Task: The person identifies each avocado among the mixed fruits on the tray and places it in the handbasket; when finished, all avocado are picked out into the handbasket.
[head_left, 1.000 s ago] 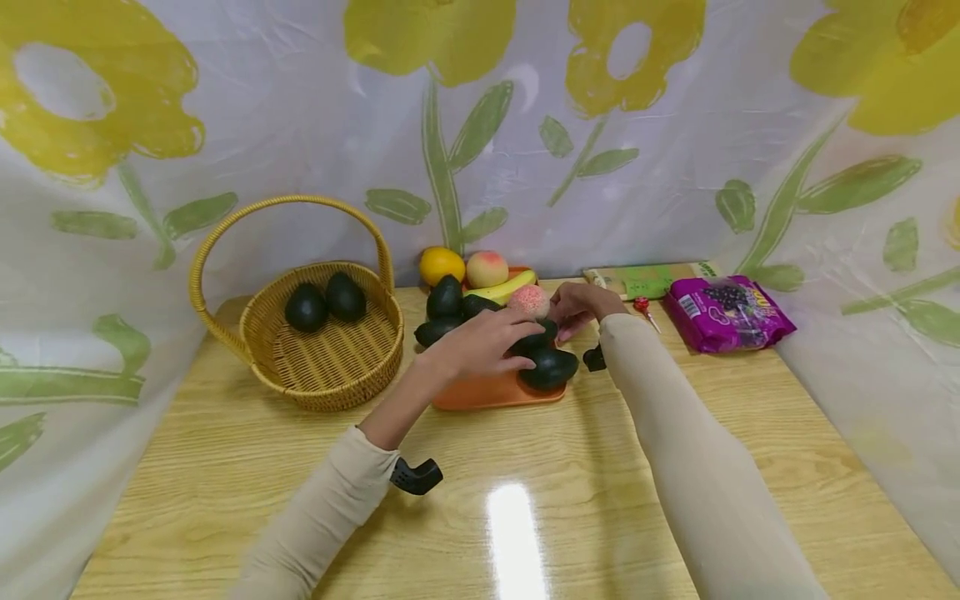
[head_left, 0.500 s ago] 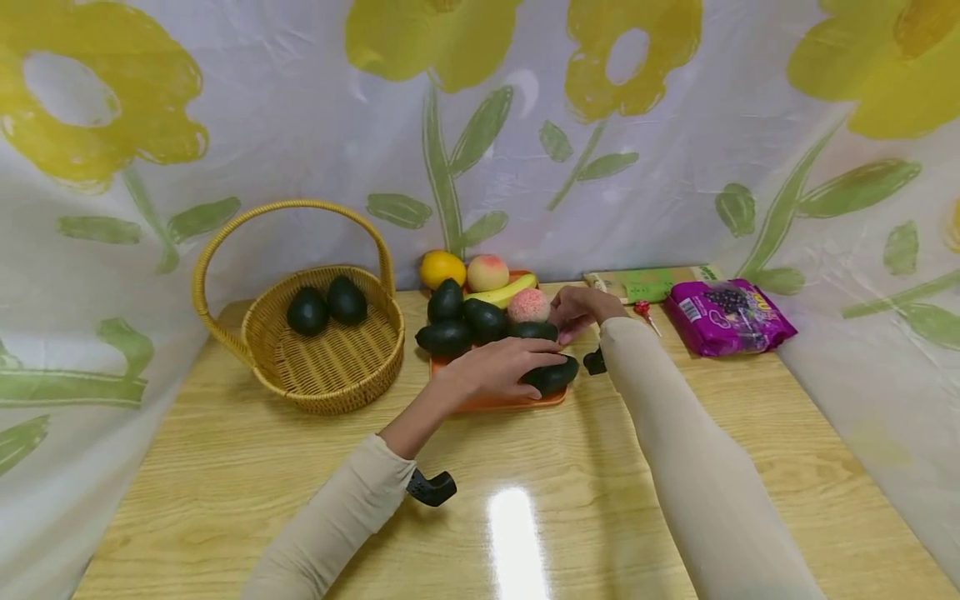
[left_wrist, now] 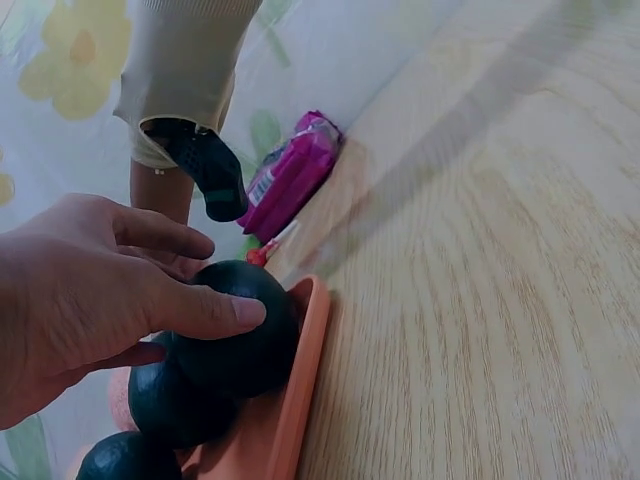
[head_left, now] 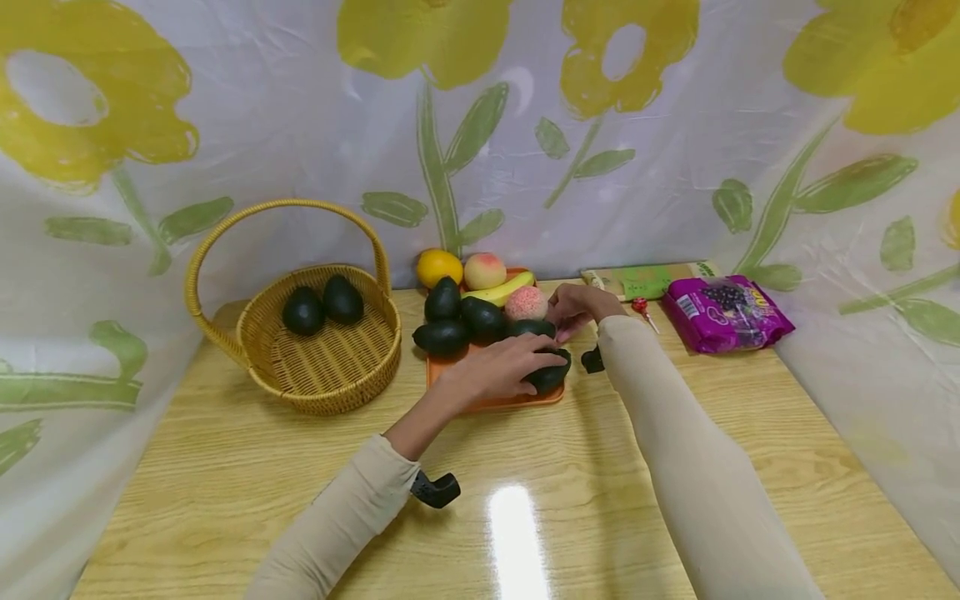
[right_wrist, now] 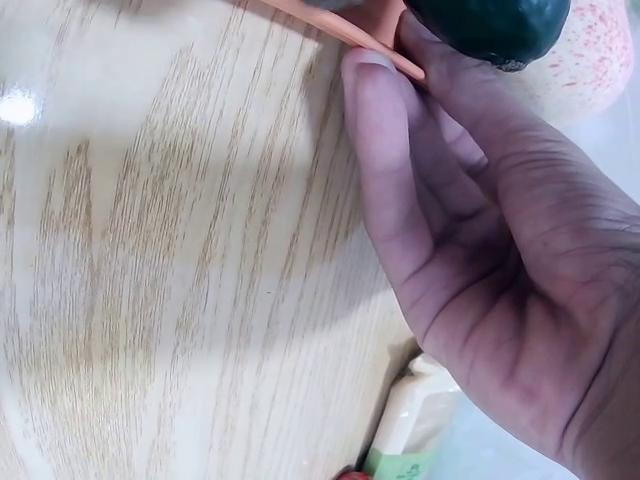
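Since one second ago, the left hand has moved toward five o'clock and grasps the front avocado, at four o'clock in the orange tray; the right hand pinches its rim.

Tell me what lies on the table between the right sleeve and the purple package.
In the head view, a red lollipop lies between the right sleeve and the purple package; a flat green-and-tan packet lies just behind it.
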The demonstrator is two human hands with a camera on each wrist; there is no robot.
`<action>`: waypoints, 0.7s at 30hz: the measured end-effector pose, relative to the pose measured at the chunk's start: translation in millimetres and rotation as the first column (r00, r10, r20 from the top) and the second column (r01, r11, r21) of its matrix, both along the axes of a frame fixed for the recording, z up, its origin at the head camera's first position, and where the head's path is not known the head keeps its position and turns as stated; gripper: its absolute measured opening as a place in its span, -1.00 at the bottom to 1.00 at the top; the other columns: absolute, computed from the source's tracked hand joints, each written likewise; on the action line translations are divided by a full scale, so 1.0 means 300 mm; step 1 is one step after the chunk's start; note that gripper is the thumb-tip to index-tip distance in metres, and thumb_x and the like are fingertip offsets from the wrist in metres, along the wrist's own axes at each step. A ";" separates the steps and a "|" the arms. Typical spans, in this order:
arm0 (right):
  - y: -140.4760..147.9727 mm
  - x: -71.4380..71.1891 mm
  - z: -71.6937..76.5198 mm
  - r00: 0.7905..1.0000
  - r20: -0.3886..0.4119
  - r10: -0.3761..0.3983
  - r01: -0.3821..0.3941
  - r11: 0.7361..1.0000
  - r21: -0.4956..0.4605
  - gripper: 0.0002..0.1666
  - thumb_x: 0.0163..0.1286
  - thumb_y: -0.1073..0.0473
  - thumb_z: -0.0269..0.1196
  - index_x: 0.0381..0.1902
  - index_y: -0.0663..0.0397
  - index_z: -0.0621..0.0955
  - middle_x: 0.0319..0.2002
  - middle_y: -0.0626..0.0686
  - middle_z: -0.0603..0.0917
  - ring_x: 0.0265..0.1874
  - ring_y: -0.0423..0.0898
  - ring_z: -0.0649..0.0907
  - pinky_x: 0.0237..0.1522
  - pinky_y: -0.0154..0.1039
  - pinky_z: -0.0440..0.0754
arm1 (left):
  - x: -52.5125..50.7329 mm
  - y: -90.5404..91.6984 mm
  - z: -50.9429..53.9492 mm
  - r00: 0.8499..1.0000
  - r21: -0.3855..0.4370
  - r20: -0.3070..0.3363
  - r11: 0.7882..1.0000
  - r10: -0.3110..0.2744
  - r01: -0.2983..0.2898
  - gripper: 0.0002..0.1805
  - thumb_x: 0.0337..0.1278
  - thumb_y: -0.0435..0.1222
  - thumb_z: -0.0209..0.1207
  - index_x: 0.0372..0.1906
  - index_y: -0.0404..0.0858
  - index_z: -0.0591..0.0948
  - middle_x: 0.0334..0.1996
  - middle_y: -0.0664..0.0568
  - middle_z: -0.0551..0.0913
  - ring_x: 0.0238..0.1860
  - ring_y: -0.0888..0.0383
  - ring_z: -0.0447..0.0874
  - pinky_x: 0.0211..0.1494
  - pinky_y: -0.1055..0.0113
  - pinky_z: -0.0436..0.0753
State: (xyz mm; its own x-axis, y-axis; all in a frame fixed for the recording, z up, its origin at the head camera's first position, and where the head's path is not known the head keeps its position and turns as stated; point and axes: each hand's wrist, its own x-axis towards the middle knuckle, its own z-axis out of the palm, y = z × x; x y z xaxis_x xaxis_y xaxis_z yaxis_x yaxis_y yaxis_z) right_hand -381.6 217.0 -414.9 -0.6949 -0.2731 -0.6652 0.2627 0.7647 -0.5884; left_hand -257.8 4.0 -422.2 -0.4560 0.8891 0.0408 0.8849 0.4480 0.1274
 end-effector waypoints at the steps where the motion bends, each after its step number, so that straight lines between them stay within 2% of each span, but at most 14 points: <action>1: 0.000 -0.001 0.001 1.000 0.003 -0.003 0.003 1.000 0.000 -0.75 0.55 0.31 0.21 0.10 0.28 0.62 -0.36 0.06 0.74 -0.54 -0.20 0.73 -0.19 -0.28 0.82 | -0.001 0.001 0.000 1.000 -0.001 -0.016 1.000 0.001 -0.001 -0.32 0.29 -0.16 0.41 0.48 -0.06 0.49 0.48 -0.06 0.45 0.48 -0.04 0.45 0.53 0.16 0.51; 6: 0.002 -0.008 0.003 1.000 0.022 -0.004 0.004 1.000 0.005 -0.76 0.55 0.31 0.21 0.11 0.27 0.62 -0.35 0.05 0.73 -0.53 -0.20 0.73 -0.17 -0.28 0.82 | -0.001 0.002 -0.002 0.997 -0.021 -0.079 1.000 0.000 -0.002 -0.25 0.22 -0.10 0.46 0.49 -0.06 0.48 0.43 -0.06 0.45 0.38 -0.03 0.48 0.50 0.15 0.53; 9: 0.001 -0.008 0.004 1.000 0.020 -0.008 0.008 1.000 0.005 -0.76 0.54 0.31 0.23 0.10 0.27 0.62 -0.36 0.05 0.73 -0.53 -0.19 0.73 -0.17 -0.27 0.82 | 0.001 -0.003 -0.003 0.997 -0.012 -0.076 1.000 0.007 -0.008 -0.24 0.17 -0.10 0.49 0.47 -0.06 0.49 0.42 -0.05 0.44 0.37 -0.02 0.49 0.49 0.16 0.54; 15: -0.007 -0.001 0.006 1.000 0.014 -0.006 0.006 1.000 -0.011 -0.76 0.53 0.30 0.23 0.09 0.27 0.62 -0.38 0.04 0.73 -0.52 -0.19 0.74 -0.18 -0.27 0.82 | 0.008 -0.007 -0.001 0.999 0.000 -0.020 0.999 0.045 -0.045 -0.26 0.15 -0.13 0.51 0.44 -0.11 0.53 0.37 -0.06 0.47 0.34 0.00 0.58 0.42 0.17 0.62; 21: -0.005 -0.002 0.006 1.000 0.024 -0.011 0.011 1.000 0.004 -0.77 0.54 0.29 0.23 0.08 0.26 0.62 -0.37 0.05 0.73 -0.53 -0.20 0.75 -0.14 -0.27 0.82 | 0.009 -0.006 -0.003 0.998 -0.001 -0.049 0.999 0.044 -0.044 -0.27 0.13 -0.09 0.52 0.41 -0.13 0.57 0.31 -0.06 0.50 0.28 0.01 0.60 0.30 0.21 0.69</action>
State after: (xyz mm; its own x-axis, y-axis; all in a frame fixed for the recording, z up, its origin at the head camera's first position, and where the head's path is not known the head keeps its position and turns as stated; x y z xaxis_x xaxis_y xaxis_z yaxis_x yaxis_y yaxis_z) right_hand -382.3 215.4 -413.1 -0.6817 -0.2627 -0.6829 0.2855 0.7638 -0.5788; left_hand -255.2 2.1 -423.1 -0.4918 0.8685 0.0622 0.8697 0.4866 0.0834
